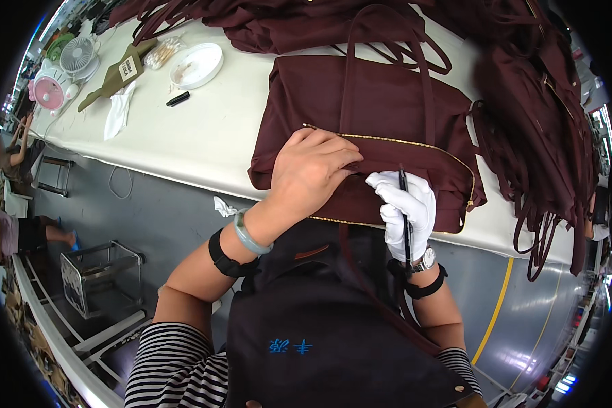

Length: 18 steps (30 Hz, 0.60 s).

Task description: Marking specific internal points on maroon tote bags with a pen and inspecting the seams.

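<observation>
From the head camera, the left hand (311, 173) lies flat and spread on a maroon bag (381, 102), its fingers (340, 155) pressing the cloth down just below the gold zip (415, 143); they clasp nothing. The bag rests on the white tabletop (204, 136) at its near edge, straps running up and away from the fingers.

Just to the right of those fingers, the right hand (404, 211), in a white glove, has its fingers curled tight round a thin black pen (405, 204). The pen stands nearly upright, tip pointing at the bag's pocket seam just past the glove's fingertips, close beside the left fingertips.

Beyond the fingers, further up the tabletop, lie more maroon bags (285, 20), and a heap of them (544, 122) hangs off to the right of the gloved hand.

Well away to the left of the bare fingers sit a white dish (197, 64), a black marker (178, 98), a crumpled white cloth (119, 112) and two small fans (64, 71).

Below the hands a dark apron (319, 326) and striped sleeves (173, 367) show.
</observation>
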Available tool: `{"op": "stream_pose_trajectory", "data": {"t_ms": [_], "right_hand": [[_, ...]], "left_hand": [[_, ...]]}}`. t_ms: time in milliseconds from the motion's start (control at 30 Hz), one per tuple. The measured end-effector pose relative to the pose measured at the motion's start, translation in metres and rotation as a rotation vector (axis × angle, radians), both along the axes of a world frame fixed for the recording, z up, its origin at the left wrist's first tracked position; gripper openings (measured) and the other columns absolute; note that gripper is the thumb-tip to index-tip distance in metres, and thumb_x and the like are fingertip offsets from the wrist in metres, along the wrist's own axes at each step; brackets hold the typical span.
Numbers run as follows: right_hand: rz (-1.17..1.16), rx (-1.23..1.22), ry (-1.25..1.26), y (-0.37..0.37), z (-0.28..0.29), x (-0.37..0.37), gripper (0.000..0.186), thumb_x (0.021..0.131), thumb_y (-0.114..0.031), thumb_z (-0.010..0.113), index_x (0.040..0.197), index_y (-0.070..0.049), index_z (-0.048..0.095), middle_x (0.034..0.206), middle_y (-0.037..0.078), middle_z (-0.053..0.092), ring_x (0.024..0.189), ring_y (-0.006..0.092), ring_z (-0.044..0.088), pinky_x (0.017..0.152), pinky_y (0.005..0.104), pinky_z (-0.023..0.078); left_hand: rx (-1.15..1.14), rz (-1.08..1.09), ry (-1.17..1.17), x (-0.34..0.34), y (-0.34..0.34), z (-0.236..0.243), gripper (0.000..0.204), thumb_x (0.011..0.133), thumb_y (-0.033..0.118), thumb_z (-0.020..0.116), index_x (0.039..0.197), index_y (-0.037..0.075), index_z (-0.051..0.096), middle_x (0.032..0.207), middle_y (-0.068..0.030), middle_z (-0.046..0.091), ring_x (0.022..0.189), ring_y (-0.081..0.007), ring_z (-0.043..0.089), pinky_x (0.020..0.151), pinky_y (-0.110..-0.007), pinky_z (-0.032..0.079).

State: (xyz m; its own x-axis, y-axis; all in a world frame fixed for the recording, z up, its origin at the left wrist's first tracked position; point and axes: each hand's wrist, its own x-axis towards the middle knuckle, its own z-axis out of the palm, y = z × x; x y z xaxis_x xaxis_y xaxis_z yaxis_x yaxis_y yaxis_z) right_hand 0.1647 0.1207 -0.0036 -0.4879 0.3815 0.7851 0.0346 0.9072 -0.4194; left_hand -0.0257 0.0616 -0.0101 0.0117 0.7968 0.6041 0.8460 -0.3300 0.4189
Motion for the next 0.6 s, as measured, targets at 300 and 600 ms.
{"op": "stream_pose_trajectory", "data": {"t_ms": [300, 600], "right_hand": [[0.071, -0.167, -0.026, 0.001, -0.005, -0.011, 0.010, 0.083, -0.016, 0.063, 0.091, -0.014, 0.068, 0.071, -0.001, 0.057, 0.066, 0.0195, 0.054, 0.067, 0.0336, 0.040], [0.051, -0.180, -0.074, 0.000, -0.009, -0.012, 0.008, 0.083, -0.019, 0.064, 0.090, -0.016, 0.068, 0.072, 0.000, 0.057, 0.069, 0.0210, 0.056, 0.068, 0.0354, 0.042]], "left_hand": [[0.040, 0.035, -0.004, 0.003, -0.001, -0.007, 0.029, 0.066, 0.006, 0.074, 0.094, 0.011, 0.072, 0.098, 0.0023, 0.070, 0.090, -0.0178, 0.062, 0.084, -0.034, 0.047], [0.087, 0.045, -0.007, 0.003, 0.001, -0.009, 0.032, 0.063, 0.003, 0.073, 0.094, 0.010, 0.072, 0.098, 0.0018, 0.070, 0.090, -0.0180, 0.063, 0.081, -0.034, 0.048]]}}
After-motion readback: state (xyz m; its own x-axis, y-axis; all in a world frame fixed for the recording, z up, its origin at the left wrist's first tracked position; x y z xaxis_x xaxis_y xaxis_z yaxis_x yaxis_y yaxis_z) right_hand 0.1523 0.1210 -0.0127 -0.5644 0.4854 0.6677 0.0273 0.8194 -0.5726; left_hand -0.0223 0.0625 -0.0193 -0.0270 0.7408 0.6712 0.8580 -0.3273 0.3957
